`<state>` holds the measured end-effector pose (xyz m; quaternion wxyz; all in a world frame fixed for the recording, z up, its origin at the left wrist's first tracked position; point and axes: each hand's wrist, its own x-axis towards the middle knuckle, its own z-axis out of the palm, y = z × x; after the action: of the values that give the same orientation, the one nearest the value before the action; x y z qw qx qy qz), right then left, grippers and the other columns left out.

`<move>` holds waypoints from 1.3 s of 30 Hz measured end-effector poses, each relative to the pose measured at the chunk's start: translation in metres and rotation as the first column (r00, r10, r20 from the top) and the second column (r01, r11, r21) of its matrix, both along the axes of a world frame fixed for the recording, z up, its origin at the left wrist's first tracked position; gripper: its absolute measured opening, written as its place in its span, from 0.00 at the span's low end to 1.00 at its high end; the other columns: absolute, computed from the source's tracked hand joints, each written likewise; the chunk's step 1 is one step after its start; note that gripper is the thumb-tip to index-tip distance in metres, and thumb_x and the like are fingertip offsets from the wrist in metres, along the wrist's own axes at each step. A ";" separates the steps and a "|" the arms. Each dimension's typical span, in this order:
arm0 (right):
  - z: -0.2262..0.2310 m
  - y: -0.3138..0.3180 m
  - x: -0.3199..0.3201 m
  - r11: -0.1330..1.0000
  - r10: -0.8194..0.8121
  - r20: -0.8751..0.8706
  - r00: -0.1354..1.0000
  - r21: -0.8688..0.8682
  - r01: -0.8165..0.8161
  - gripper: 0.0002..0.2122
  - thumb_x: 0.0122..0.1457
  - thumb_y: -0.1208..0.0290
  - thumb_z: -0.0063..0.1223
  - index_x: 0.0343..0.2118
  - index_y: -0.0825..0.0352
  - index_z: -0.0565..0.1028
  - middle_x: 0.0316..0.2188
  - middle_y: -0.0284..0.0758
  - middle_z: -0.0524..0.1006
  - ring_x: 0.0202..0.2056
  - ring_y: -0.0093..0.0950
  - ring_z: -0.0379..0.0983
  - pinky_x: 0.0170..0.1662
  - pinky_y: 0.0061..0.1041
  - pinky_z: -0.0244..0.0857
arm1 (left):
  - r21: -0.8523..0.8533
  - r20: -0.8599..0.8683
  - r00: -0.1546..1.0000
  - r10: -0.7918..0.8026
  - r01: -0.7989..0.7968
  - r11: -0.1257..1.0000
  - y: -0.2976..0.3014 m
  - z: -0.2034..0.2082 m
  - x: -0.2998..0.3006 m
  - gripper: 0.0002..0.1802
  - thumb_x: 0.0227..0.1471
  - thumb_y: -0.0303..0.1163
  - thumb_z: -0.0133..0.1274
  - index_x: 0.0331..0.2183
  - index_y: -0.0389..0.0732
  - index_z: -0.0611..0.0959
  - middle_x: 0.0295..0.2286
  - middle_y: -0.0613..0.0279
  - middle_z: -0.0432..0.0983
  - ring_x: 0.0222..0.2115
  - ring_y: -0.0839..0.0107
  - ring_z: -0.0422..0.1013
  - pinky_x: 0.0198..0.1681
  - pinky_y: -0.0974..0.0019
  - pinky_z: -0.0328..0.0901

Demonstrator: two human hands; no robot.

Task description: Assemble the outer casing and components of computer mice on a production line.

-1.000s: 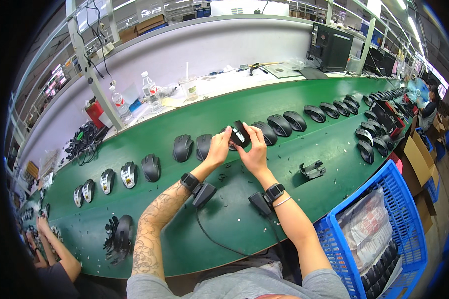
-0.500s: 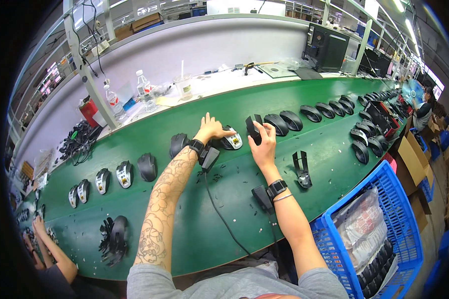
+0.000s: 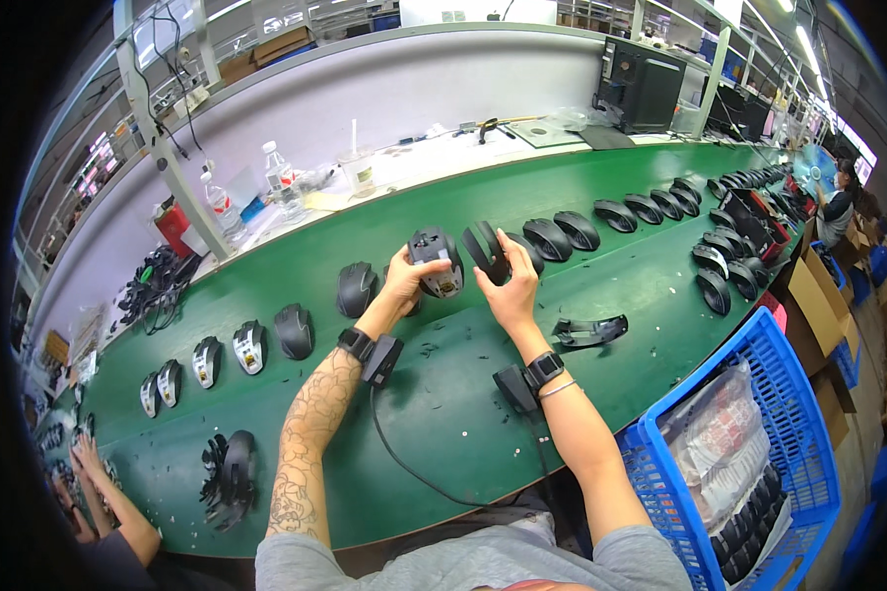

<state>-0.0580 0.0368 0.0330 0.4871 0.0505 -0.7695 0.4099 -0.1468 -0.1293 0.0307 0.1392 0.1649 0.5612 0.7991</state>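
My left hand (image 3: 404, 280) is closed around a computer mouse (image 3: 429, 244), lifted above the green bench, its pale inner part showing under the thumb. In my right hand (image 3: 514, 288) is a black curved mouse cover (image 3: 481, 246), pinched between thumb and fingers just to the right of that mouse. The two pieces are apart. A forked black shell piece (image 3: 589, 332) lies on the bench beyond my right wrist. Left of my left hand sits a black mouse (image 3: 356, 290). Whether my right fingers touch the mouse behind them is hidden.
Mice stand in a row along the bench (image 3: 365, 443), several uncovered (image 3: 249, 347) at left. Black scraps and a dark heap (image 3: 230, 478) lie nearer. A blue crate (image 3: 650, 473) stands at lower right. Bottles (image 3: 284, 180) line the back shelf. A co-worker's hands (image 3: 87, 458) work at far left.
My left hand has taken the mouse off the bench and raised it. The cover in my right hand has tilted and come nearer to it. The forked shell piece now lies turned sideways.
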 end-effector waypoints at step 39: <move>-0.031 -0.045 0.003 -0.035 0.830 -0.122 0.544 -0.985 -0.167 0.17 0.53 0.60 0.55 0.40 0.67 0.71 0.35 0.33 0.74 0.37 0.25 0.69 0.43 0.25 0.61 | 0.175 0.072 0.980 0.183 -0.193 0.965 -0.012 0.015 0.064 0.23 0.38 0.21 0.58 0.41 0.36 0.73 0.39 0.59 0.73 0.40 0.69 0.70 0.46 0.65 0.64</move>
<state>-0.0546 -0.0087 0.0016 -0.0297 -0.0738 -0.3574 0.9305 -0.0830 -0.1414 0.0461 0.0627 0.1007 0.4951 0.8607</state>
